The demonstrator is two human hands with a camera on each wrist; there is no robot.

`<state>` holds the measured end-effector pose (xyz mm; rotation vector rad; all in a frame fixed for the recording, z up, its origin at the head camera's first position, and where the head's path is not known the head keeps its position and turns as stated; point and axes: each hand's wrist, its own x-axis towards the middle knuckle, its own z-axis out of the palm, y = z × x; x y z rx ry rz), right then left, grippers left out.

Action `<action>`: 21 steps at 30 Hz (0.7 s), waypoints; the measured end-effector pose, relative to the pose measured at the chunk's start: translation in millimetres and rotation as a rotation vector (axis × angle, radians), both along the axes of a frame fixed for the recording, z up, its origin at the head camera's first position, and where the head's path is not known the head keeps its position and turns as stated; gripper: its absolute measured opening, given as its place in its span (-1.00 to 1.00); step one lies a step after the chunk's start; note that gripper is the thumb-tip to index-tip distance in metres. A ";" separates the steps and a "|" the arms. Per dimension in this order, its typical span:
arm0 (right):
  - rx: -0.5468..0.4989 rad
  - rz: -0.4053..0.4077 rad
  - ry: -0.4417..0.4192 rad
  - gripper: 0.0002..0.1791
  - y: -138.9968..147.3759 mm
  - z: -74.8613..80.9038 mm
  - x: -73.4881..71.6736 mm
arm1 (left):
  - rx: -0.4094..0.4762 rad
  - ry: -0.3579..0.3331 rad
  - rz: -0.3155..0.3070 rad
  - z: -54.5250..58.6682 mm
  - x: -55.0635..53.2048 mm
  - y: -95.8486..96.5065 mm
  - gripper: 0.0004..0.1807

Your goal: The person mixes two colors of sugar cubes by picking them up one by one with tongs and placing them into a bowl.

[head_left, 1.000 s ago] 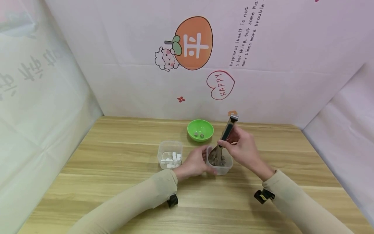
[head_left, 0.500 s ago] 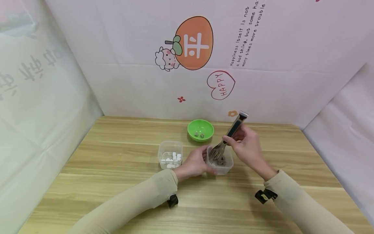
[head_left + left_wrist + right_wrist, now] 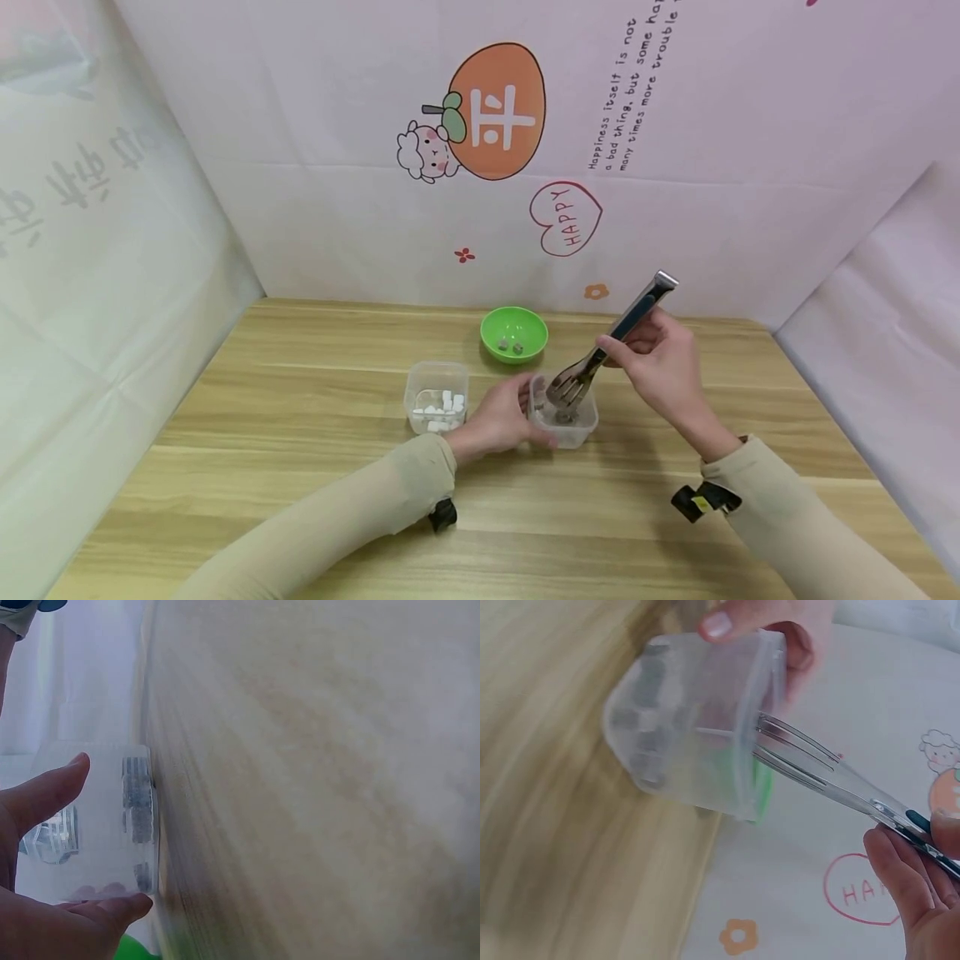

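My right hand (image 3: 663,367) pinches a pair of metal tongs (image 3: 633,317) with dark handle insets and slotted, fork-like tips. The handle leans to the right, and the tips point down into a clear plastic container (image 3: 573,435). Small grey cubes lie in that container; whether the tips hold one, I cannot tell. My left hand (image 3: 501,419) grips the container's left side, thumb on the near wall and fingers on the far wall. The left wrist view shows the thumb and fingers on either side of the container (image 3: 105,825). In the right wrist view the tongs (image 3: 840,787) reach past the rim.
Behind the container stands a green bowl (image 3: 513,317) with grey cubes inside. A second clear container (image 3: 438,375) with several white cubes stands left of my left hand. A printed cloth (image 3: 337,233) hangs behind the wooden table (image 3: 315,350).
My right hand has moved right, and the tongs tilt further right with their tips higher in the container. The left hand and both containers have stayed in place.
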<state>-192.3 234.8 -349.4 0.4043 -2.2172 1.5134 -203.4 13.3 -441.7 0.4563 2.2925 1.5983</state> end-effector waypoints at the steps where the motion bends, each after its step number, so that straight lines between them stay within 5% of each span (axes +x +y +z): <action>1: -0.005 0.003 0.009 -0.76 0.6 2.4 -0.9 | 0.002 -0.001 0.001 0.2 -0.1 0.0 0.15; 10: -0.028 -0.001 0.031 -0.74 -1.7 22.4 -14.2 | 0.008 -0.003 0.001 -0.3 -0.4 0.0 0.21; 21: -0.074 -0.037 0.023 -0.72 -22.6 24.9 -41.2 | 0.002 0.005 -0.010 -1.8 -1.9 0.2 0.23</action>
